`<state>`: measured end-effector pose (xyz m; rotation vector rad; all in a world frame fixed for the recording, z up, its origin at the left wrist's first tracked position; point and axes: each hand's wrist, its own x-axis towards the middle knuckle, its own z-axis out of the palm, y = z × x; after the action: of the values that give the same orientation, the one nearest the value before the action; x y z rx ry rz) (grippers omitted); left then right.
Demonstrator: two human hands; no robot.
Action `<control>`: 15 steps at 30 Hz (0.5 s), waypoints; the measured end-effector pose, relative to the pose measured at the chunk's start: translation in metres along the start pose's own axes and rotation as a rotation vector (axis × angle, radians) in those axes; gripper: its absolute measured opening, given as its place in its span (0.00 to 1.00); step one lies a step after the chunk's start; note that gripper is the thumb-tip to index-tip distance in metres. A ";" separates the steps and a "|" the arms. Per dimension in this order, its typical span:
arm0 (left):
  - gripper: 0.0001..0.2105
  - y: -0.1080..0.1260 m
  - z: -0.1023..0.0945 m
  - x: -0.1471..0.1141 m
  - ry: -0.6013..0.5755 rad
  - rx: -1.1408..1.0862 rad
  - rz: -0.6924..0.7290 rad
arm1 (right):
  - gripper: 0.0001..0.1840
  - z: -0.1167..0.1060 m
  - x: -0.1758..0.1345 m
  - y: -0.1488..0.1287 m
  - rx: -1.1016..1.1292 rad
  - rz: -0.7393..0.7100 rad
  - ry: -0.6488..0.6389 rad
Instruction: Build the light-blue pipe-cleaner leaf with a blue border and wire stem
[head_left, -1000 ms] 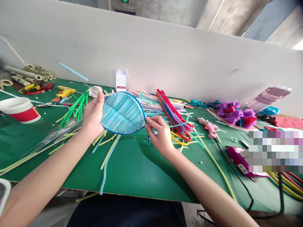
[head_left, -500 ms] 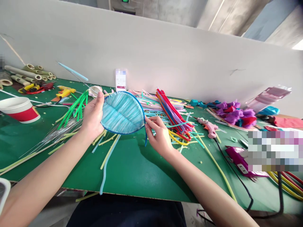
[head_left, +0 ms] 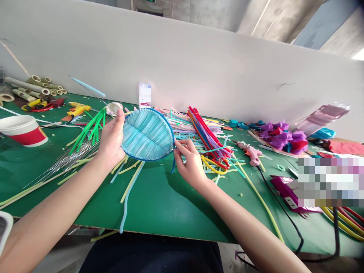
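In the head view a light-blue leaf-shaped craft piece [head_left: 146, 134] with streaky ribs and a dark-blue rim is held up over the table. My left hand [head_left: 112, 137] grips its left edge, thumb pointing up and the other fingers hidden behind. At the right tip of the leaf, my right hand [head_left: 189, 161] pinches the dark-blue pipe cleaner [head_left: 173, 167] that edges it. A short loose end of that strip hangs below my fingertips.
Behind the leaf lie bundled coloured pipe cleaners [head_left: 209, 134]. Green stems [head_left: 92, 131], thin wires and a paper cup [head_left: 25, 131] are left. A pink glue gun [head_left: 248, 151], its black cable and a purple power strip [head_left: 287, 191] are right. A phone [head_left: 145, 94] leans on the partition.
The leaf has risen and tilted very slightly, and the strip's loose end has swung a little left. Both hands keep their hold.
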<state>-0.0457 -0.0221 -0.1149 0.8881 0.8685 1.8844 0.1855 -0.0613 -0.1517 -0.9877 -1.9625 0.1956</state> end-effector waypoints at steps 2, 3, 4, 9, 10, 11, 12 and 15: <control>0.24 -0.001 -0.001 0.001 0.011 -0.001 -0.014 | 0.25 0.000 0.000 -0.001 0.011 0.014 -0.003; 0.24 -0.002 -0.001 0.001 0.004 -0.001 -0.022 | 0.25 0.000 0.001 -0.002 0.018 0.022 -0.003; 0.24 -0.002 -0.001 0.002 -0.007 -0.003 -0.032 | 0.25 -0.001 0.001 -0.002 0.026 0.031 -0.005; 0.23 -0.002 0.001 0.002 0.009 -0.003 -0.060 | 0.25 0.000 0.003 -0.004 0.050 0.071 -0.010; 0.24 -0.002 0.001 0.002 0.014 0.002 -0.064 | 0.25 0.000 0.003 -0.004 0.050 0.079 -0.012; 0.24 -0.002 0.001 0.002 0.016 0.006 -0.065 | 0.25 0.000 0.003 -0.004 0.051 0.087 -0.012; 0.24 -0.002 0.001 0.002 0.016 0.007 -0.064 | 0.25 0.001 0.003 -0.004 0.054 0.097 -0.011; 0.23 -0.004 0.000 0.003 0.017 0.004 -0.054 | 0.24 0.002 0.003 -0.005 0.066 0.115 -0.004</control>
<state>-0.0453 -0.0182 -0.1174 0.8442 0.8984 1.8463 0.1801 -0.0613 -0.1487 -1.0579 -1.8923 0.3256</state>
